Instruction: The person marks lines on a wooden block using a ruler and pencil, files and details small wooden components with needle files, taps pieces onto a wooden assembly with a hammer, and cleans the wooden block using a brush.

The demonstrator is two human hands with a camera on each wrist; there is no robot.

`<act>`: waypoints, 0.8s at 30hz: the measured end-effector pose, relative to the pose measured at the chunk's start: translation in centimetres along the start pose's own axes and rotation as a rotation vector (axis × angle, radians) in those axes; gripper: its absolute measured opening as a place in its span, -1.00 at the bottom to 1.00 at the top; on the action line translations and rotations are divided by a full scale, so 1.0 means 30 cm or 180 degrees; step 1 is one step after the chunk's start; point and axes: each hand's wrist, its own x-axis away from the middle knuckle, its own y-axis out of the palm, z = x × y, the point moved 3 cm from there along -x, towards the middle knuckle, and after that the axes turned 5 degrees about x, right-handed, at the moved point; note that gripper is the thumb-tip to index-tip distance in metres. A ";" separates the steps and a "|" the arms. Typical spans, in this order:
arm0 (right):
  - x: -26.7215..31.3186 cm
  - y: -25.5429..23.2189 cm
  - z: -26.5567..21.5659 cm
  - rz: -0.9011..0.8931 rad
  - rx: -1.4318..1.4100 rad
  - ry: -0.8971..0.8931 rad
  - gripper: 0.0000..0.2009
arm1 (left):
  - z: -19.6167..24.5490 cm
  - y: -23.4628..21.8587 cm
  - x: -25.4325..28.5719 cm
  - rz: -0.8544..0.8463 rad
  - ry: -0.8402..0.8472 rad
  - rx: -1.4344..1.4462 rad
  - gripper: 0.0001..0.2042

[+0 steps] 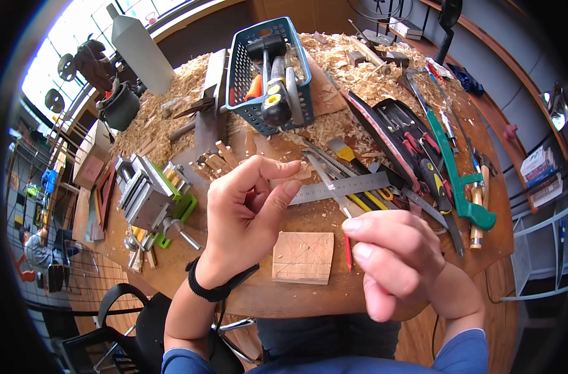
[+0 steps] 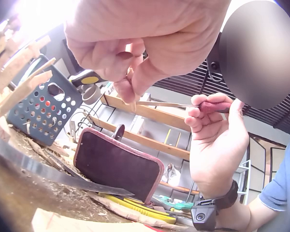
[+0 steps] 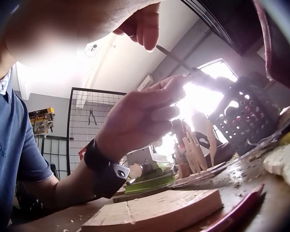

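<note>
The tool (image 2: 215,107) is held raised above the table (image 1: 252,305), its blade (image 2: 166,104) pointing towards the left hand (image 1: 243,209). The right hand (image 1: 402,255) grips the red handle. The left fingers are bent near the blade's tip; whether they pinch anything cannot be determined. Principal hazard: a slip or sudden push could drive the tip into the left fingertips, since neither the tool nor that hand appears braced on the table. If dropped, the tool could mark the wood block (image 1: 302,257) below. The pencil (image 1: 348,252), beside the block, could roll if knocked.
</note>
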 end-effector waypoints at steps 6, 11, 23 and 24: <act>0.018 -0.009 0.039 0.0166 0.0058 0.0171 -0.51 | -0.008 0.000 -0.005 0.0058 0.0196 0.0087 -0.89; 0.006 -0.016 0.009 0.0014 -0.0223 0.0067 -0.51 | -0.001 0.002 -0.004 0.0011 0.0016 0.0119 -0.89; 0.009 0.017 0.048 -0.0064 -0.0021 0.0112 -0.50 | -0.002 -0.006 0.003 -0.0126 0.0049 -0.0139 -0.85; 0.019 0.018 0.061 -0.0004 0.0012 0.0170 -0.49 | 0.003 -0.005 0.002 -0.0126 0.0060 -0.0138 -0.85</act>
